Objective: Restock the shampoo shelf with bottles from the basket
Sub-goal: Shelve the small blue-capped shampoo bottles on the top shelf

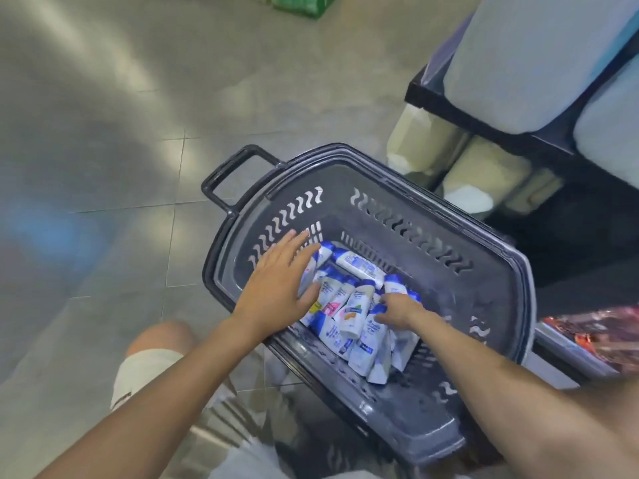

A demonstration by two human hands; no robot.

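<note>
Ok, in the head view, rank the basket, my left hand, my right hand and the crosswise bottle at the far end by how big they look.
1. basket
2. left hand, spread flat; it may just be nearer the camera
3. right hand and crosswise bottle look about alike, so not ranked

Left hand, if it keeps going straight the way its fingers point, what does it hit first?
Probably the slotted far wall of the dark grey plastic basket; the left hand lies flat over the white-and-blue shampoo bottles, though depth is unclear.
</note>
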